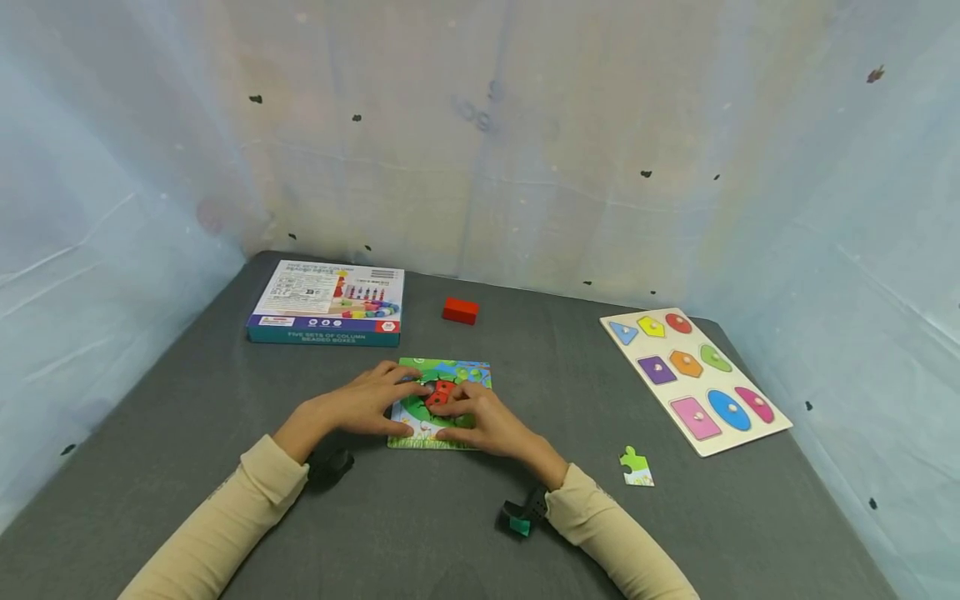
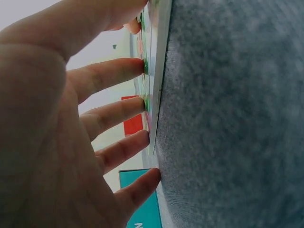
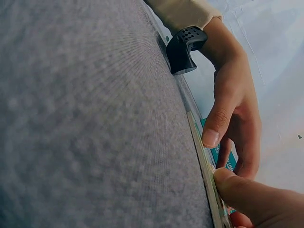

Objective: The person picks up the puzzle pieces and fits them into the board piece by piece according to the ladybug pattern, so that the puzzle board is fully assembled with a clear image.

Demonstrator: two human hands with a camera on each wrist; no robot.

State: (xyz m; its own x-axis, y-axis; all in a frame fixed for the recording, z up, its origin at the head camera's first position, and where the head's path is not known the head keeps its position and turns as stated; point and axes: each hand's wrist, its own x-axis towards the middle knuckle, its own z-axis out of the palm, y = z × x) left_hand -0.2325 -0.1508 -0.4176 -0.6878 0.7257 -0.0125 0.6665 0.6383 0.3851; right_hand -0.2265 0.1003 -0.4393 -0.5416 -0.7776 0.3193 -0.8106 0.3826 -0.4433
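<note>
A jigsaw puzzle [image 1: 431, 443] with a green, blue and white picture and a red ladybug lies flat on the dark grey table. My left hand [image 1: 367, 402] rests over its left side, fingers spread and fingertips on the surface. The left wrist view shows the fingertips along the puzzle's thin edge [image 2: 159, 71], the little finger beyond it. My right hand [image 1: 480, 417] reaches in from the right, its fingertips by the ladybug and its thumb near the lower edge. In the right wrist view its thumb [image 3: 247, 194] presses the puzzle surface; the other fingers are mostly hidden.
A loose green and white puzzle piece [image 1: 637, 467] lies to the right. Beyond it is a wooden shape board [image 1: 667, 396] with coloured knobbed pieces. Behind the puzzle are a red block [image 1: 461, 311] and a flat box [image 1: 324, 337]. Plastic sheeting [image 1: 480, 167] surrounds the table.
</note>
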